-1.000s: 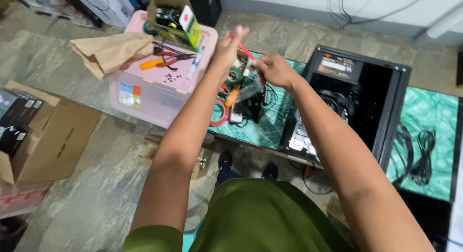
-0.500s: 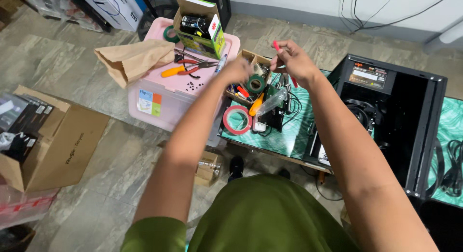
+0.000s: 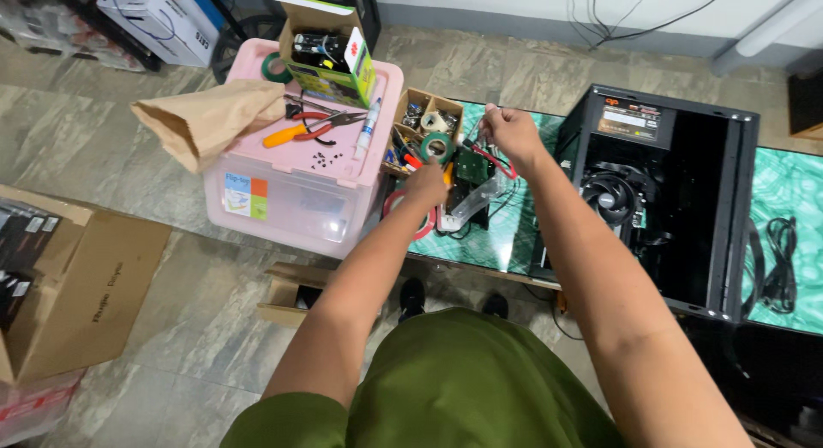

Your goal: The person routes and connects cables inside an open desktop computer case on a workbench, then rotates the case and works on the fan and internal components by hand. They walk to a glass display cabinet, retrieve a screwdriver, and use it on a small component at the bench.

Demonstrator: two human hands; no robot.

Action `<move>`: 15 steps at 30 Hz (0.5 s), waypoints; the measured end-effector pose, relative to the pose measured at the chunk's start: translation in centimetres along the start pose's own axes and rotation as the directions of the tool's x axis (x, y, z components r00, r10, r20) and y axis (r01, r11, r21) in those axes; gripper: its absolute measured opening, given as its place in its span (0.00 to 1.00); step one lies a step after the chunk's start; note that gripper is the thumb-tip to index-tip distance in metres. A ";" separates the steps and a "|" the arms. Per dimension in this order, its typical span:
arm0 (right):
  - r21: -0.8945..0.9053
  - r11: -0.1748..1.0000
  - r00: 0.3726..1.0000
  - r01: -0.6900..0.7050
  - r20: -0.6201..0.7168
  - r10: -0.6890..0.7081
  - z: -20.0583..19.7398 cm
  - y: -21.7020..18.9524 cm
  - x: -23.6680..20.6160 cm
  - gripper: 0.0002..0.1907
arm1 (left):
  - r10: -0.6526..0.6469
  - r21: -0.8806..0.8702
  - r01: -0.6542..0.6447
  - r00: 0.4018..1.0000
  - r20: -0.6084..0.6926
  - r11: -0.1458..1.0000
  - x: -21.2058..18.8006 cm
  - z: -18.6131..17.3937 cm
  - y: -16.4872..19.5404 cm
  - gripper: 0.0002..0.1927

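Note:
My left hand reaches down over a clutter of parts on the green table, its fingers closed around a small orange-handled item, just below a green tape roll. My right hand is a closed fist gripping a thin red cable that runs down toward a small green circuit board and a clear plastic piece. A red tape ring lies under my left wrist. A small cardboard box with tape and small parts stands just beyond both hands.
An open black computer case lies on the table at right, a black cable past it. A pink storage bin at left carries pliers, a brown paper bag and a green box. A cardboard box sits on the floor.
The view has swung left. My left hand dropped from beside the right hand down into the parts on the table. My right hand stayed raised, gripping the red cable.

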State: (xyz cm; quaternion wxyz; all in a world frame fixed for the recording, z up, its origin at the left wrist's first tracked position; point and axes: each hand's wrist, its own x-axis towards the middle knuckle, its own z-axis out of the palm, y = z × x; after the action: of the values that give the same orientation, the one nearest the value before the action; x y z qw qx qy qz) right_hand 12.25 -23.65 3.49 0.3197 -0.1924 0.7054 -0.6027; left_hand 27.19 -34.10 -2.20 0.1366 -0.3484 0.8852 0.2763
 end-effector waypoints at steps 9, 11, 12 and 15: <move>-0.144 0.990 1.000 0.013 -0.012 -0.015 -0.4 1.9 -2.5 0.21 | -0.046 -0.071 0.042 0.997 -0.055 0.997 -1.4 0.8 -0.2 0.40; -0.160 0.987 0.999 0.004 -0.044 -0.011 -0.5 2.3 -2.8 0.20 | -0.047 -0.075 0.041 0.996 -0.081 0.996 -1.2 1.5 -0.5 0.38; -0.168 0.986 0.998 -0.001 -0.061 -0.009 -0.6 2.5 -2.9 0.19 | -0.048 -0.107 0.036 0.993 -0.109 0.994 -1.1 1.9 -0.7 0.40; -0.246 0.969 0.997 0.025 -0.059 -0.041 -0.8 3.0 -3.2 0.19 | -0.021 -0.152 -0.008 0.982 -0.187 0.988 -0.7 2.6 -0.9 0.40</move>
State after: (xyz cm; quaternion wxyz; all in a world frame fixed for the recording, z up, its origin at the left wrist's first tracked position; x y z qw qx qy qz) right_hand 14.36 -20.30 1.30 0.2609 -0.2231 0.7808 -0.5221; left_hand 28.46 -32.74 -4.38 0.0261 -0.3851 0.8694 0.3084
